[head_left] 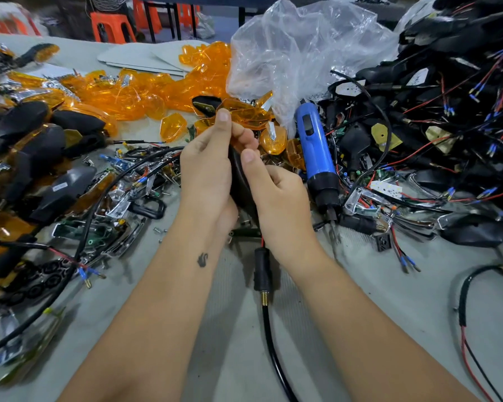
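Centrally, both hands meet over the worktop [360, 300] and share one black housing [240, 181], held upright between the palms. The left hand [206, 172] grips it from the 9 o'clock side, fingers wrapped around its back. Its forefinger is raised to 12 o'clock, where the tip touches an orange lens [244, 113] at the top of the housing. The right hand [278, 192] closes on the housing from 3 o'clock, with the thumb pressed on the near edge and the curled fingers over the top rim. Whether the lens is seated in the housing or only rests against it cannot be told.

A red wire [262, 241] shows just below the hands, at 6 o'clock. Under it lies a black stem [262, 271] with a brass thread, and its cable [273, 352] runs on toward the bottom edge.

A blue screwdriver [314, 146] lies just beside the right hand at 2 o'clock, with its tip pointing toward 6. A crumpled clear bag [302, 47] rises beyond it at 1 o'clock. A heap of black wired parts [447, 97] with red and blue leads fills the side from 2 to 3 o'clock.

Loose orange lenses [134, 94] spread from 10 to 12 o'clock. Finished signals [41, 140], black with orange, lie stacked at 9 o'clock. Chrome reflectors [122, 204] and small screws [160, 230] are scattered between them and the left hand. Orange stools [112, 26] stand beyond the far edge at 11 o'clock.
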Tool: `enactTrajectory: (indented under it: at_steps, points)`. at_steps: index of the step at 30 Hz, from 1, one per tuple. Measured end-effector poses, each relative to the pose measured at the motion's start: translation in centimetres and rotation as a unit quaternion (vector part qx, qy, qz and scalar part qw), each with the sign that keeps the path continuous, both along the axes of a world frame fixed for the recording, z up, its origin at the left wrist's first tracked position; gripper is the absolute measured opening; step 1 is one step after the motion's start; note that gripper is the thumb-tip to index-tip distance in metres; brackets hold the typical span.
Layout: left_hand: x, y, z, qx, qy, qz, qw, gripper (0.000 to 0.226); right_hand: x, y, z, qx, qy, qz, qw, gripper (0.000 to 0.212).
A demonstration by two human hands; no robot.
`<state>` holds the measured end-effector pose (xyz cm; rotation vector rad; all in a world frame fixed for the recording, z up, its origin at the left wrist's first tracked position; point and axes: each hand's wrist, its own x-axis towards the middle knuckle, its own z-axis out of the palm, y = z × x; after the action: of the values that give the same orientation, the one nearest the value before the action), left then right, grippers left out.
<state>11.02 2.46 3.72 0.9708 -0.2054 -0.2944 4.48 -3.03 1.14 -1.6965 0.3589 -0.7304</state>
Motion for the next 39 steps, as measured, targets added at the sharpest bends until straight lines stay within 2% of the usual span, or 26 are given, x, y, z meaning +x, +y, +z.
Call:
enactTrajectory:
  at_steps: [2,5,8,12,14,17,18,23,25,28,30,33,34,36,39]
  points:
    - [0.1,0.2,0.0,-0.035,0.05,-0.02,0.998,0.039,-0.1,-0.1,-0.3,-0.014,0.009,0.008,1.0,0.052]
    - [0.6,0.5,-0.1,-0.088,0.124,-0.022,0.988,0.048,-0.2,-0.2,-0.6,-0.053,0.047,0.041,0.997,0.046]
    - [1.1,0.9,-0.1,-0.091,0.137,-0.001,0.986,0.051,-0.5,-0.2,-0.7,-0.079,0.079,0.103,0.988,0.047]
    - [1.0,1.1,-0.6,-0.092,0.156,0.013,0.983,0.047,-0.6,-0.5,-0.5,-0.092,0.102,0.119,0.983,0.057]
    - [0.9,1.1,-0.9,-0.088,0.147,0.007,0.985,0.045,-0.7,-0.7,-0.1,-0.02,0.111,0.144,0.983,0.057]
    - [0.9,1.1,-0.8,-0.114,0.124,-0.031,0.985,0.043,-0.7,-1.1,0.9,0.174,0.13,0.201,0.955,0.032]
    - [1.0,1.1,-0.7,-0.125,0.116,-0.04,0.985,0.042,-0.7,-1.3,1.1,0.213,0.133,0.211,0.944,0.03]
    - [1.1,1.1,-0.5,-0.125,0.066,-0.032,0.989,0.039,-0.8,-1.7,1.2,0.271,0.13,0.255,0.919,0.028]
    - [1.3,1.1,-0.8,-0.08,0.04,-0.001,0.996,0.04,-0.9,-1.7,1.1,0.265,0.115,0.242,0.926,0.026]
    - [1.7,1.3,-1.4,0.104,-0.041,0.067,0.992,0.045,-0.7,-2.1,0.9,0.208,0.077,0.179,0.959,0.023]
    - [1.5,1.5,-1.6,0.163,-0.07,0.032,0.984,0.042,-0.7,-2.6,0.7,0.137,0.055,0.116,0.982,0.027]
    - [1.2,1.5,-1.8,0.166,-0.101,-0.041,0.98,0.021,-0.8,-2.9,0.4,0.036,0.02,0.066,0.997,0.031]
    - [1.1,1.5,-1.8,0.146,-0.094,-0.054,0.983,0.026,-0.7,-2.9,0.2,0.02,0.014,0.062,0.998,0.033]
    - [1.1,1.6,-1.8,0.088,-0.073,-0.085,0.99,0.033,-0.6,-2.8,0.2,0.031,0.028,0.062,0.997,0.035]
    - [0.9,1.8,-1.8,0.066,-0.093,-0.111,0.987,0.033,-0.6,-2.6,0.3,0.072,0.046,0.073,0.994,0.03]
